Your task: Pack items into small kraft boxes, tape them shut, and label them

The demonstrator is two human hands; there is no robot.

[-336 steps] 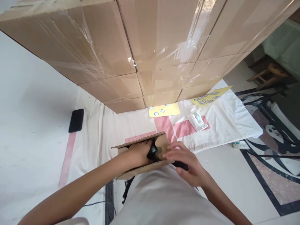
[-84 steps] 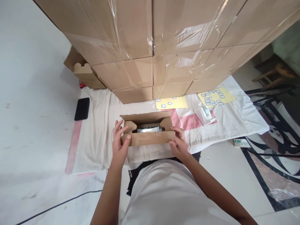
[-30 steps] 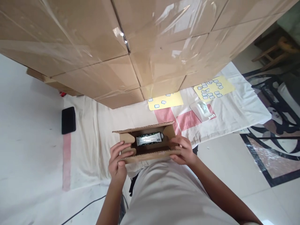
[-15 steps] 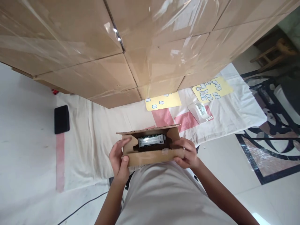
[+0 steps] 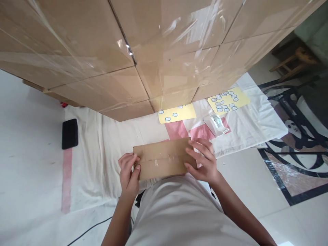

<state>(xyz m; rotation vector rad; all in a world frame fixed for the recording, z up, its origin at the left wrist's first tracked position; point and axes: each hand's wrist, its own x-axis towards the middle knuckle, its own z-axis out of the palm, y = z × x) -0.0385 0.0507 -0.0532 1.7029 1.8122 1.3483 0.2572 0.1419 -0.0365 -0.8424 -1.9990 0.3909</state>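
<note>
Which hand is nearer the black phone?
Your left hand, right of the phone, holding the box; your right hand is farther right, at the box's other end.

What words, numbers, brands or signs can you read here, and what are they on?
No text is readable.
Small labels on the yellow sheets: too small to read.
White tape dispenser: a label-like patch near one end, too small to read.
Held cardboard box: no lettering visible on the side shown.
Stacked cartons: none visible.

A wooden stool (image 5: 294, 63), panda print (image 5: 292, 127) and tiled floor (image 5: 246, 186) suggest a home.
</note>
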